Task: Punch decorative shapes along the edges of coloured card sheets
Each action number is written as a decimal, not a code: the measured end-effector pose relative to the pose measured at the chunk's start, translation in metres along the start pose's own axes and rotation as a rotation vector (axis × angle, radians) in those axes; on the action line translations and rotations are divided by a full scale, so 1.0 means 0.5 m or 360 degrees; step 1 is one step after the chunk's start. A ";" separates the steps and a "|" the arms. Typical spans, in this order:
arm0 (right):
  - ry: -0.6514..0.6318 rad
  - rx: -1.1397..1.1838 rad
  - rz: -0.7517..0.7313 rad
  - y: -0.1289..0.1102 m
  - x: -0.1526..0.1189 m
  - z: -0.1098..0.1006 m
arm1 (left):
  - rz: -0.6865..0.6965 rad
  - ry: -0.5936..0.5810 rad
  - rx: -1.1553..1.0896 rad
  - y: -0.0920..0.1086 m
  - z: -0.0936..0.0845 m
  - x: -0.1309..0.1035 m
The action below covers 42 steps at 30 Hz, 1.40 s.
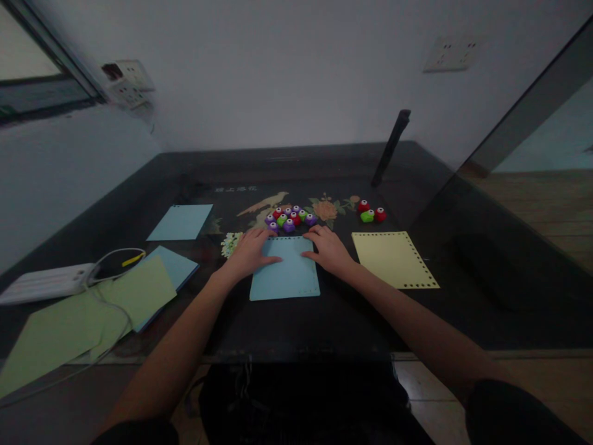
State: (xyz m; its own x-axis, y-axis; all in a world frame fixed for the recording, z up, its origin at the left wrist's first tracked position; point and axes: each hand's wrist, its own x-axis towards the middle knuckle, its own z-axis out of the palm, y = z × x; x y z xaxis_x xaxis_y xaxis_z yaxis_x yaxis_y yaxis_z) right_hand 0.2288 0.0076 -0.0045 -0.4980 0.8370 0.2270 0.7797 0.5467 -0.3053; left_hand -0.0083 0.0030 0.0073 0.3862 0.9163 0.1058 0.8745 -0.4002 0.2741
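Observation:
A light blue sheet of paper (285, 275) lies flat on the dark tabletop in front of me, with a row of punched holes along its far edge. My left hand (252, 250) rests on its far left corner, thumb stretched inward over the paper. At the far right corner lies my right hand (328, 250), its thumb also pointing inward and its fingers extended. Just beyond the fingertips sits a cluster of several small purple, red and green pieces with white round tops (290, 219); they look like craft punches.
On the right lies a yellow sheet (393, 259) with holes along two edges, and beyond it 3 more small pieces (368, 213). Another blue sheet (180, 222) is at the left. Green sheets (92, 315), a white power strip (49, 281) and cables lie nearer. A black upright bar (391, 148) stands behind.

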 end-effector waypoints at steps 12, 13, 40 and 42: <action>0.0030 0.0034 0.0044 0.004 0.006 -0.003 | 0.0044 0.0018 0.0024 -0.002 0.000 0.000; 0.0020 0.0029 0.0049 0.003 0.006 -0.004 | 0.0057 0.0024 0.0027 -0.002 0.000 0.000; -0.0493 0.1921 0.0454 0.016 -0.004 -0.027 | -0.0433 0.0520 -0.1264 -0.024 -0.015 0.011; -0.0521 0.1890 0.0468 0.016 -0.008 -0.029 | -0.0445 0.0568 -0.1414 -0.020 -0.011 0.012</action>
State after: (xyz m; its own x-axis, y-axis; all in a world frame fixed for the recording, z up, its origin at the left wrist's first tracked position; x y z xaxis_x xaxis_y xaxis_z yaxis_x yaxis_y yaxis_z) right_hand 0.2424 0.0083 0.0056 -0.5669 0.8046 -0.1768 0.1413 -0.1165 -0.9831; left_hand -0.0164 0.0125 0.0106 -0.0384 0.9848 0.1692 0.3268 -0.1476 0.9335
